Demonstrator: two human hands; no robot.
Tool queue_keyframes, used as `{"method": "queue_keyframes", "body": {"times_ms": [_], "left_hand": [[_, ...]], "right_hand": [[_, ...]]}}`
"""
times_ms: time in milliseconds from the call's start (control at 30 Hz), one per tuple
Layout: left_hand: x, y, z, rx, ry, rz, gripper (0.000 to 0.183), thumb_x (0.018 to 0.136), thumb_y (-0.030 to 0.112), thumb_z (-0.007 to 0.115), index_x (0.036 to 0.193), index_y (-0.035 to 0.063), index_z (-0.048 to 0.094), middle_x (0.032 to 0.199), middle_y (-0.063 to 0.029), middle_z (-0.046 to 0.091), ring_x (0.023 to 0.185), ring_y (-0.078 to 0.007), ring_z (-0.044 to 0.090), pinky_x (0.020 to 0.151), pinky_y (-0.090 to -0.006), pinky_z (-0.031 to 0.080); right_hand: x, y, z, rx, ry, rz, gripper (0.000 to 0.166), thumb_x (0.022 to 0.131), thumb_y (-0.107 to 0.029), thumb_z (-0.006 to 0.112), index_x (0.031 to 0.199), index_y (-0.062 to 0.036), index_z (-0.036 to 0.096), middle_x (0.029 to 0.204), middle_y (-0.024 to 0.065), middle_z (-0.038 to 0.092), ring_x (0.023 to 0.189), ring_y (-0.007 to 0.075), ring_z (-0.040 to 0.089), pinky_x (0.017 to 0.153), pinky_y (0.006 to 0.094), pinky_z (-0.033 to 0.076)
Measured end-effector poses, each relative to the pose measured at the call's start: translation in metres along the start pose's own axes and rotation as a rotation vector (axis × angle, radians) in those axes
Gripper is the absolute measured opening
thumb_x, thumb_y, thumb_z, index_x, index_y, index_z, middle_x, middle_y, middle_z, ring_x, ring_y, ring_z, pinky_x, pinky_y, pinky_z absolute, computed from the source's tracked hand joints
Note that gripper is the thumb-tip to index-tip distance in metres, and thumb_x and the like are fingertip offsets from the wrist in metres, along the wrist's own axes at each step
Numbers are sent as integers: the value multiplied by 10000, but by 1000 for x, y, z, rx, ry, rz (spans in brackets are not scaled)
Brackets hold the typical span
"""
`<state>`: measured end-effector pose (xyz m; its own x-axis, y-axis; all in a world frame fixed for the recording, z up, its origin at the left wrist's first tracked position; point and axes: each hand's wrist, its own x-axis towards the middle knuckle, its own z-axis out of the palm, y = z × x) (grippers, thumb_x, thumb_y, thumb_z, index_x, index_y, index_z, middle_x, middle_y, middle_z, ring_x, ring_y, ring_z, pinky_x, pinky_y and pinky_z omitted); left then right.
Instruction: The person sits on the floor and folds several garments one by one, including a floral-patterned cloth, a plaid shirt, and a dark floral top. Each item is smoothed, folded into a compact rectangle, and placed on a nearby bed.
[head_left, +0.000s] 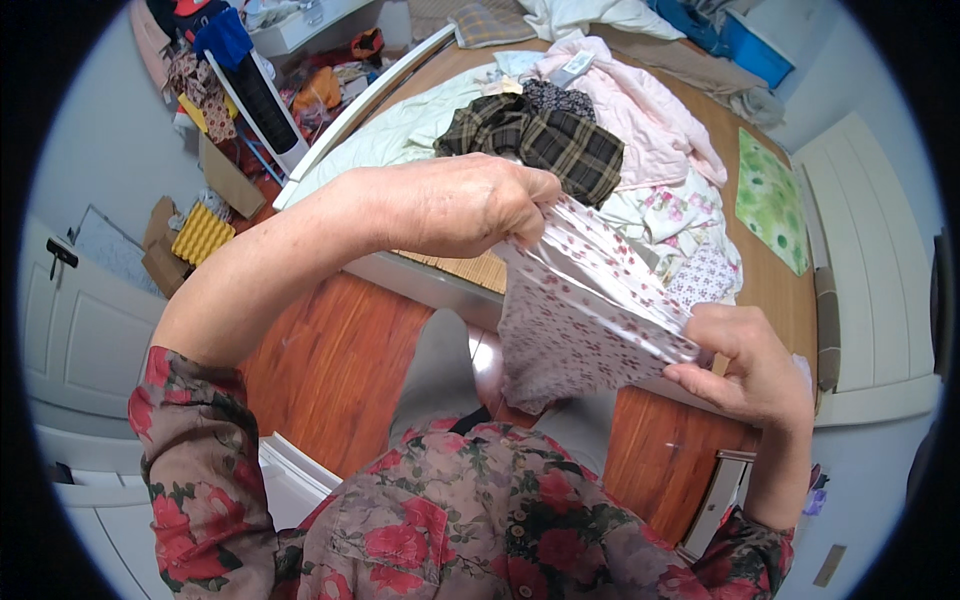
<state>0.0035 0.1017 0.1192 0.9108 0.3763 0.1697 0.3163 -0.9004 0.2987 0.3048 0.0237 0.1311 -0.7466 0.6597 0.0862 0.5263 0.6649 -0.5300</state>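
Note:
Stretched between my two hands is a white fabric garment with a small red floral print (574, 322). My left hand (465, 206) grips its upper left end in a closed fist, the fingers curled around the edge. At the right end, my right hand (739, 364) pinches the same edge between thumb and fingers. The cloth hangs below this line, in front of my grey trousers, and its folded upper edge gapes a little. Past my hands, a dark plaid garment (577, 146) lies in a heap on the bed (772, 300). What kind of garment I hold cannot be told.
A pink quilted cover (645, 112), a floral white cloth (660, 210) and a green patterned mat (772, 199) lie on the bed. To the left stand a tower fan (259, 105) and a yellow egg-crate foam piece (202, 234). Reddish wooden floor (322, 375) shows below the bed's edge.

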Motion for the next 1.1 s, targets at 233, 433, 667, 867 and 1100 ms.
{"method": "queue_keyframes", "body": {"times_ms": [233,433,667,867,1100], "left_hand": [[-3,7,2,-52,-184,-106,95,719,52,628,777,-11,587,958,-166,510,848,-328,575,717,-387,484],[-6,1,15,-11,-66,-50,124,712,-22,560,796,22,640,846,-124,563,803,-301,611,665,-380,495],[-3,4,12,-100,-93,-38,181,639,-80,571,737,44,658,920,-106,598,845,-285,608,694,-351,503],[-8,0,11,38,-85,-51,119,647,-57,572,732,20,604,891,-112,570,827,-295,602,669,-366,501],[-11,3,8,-61,-129,-113,56,727,6,599,768,-8,564,938,-122,535,806,-313,590,681,-386,492]], "right_hand": [[7,4,11,64,291,63,139,711,-41,649,667,15,530,579,80,470,490,161,453,460,284,365],[9,3,7,38,143,104,150,734,-81,674,703,-4,550,570,84,484,495,174,503,481,275,396],[7,-6,16,-49,-183,140,245,747,-178,688,830,-15,526,690,158,559,657,349,567,576,417,435],[1,-5,5,-126,-77,146,207,733,-131,680,727,6,525,692,150,511,671,307,547,571,401,422],[3,9,8,-49,218,105,125,693,-78,674,737,3,590,673,121,496,626,264,521,561,346,415]]}}
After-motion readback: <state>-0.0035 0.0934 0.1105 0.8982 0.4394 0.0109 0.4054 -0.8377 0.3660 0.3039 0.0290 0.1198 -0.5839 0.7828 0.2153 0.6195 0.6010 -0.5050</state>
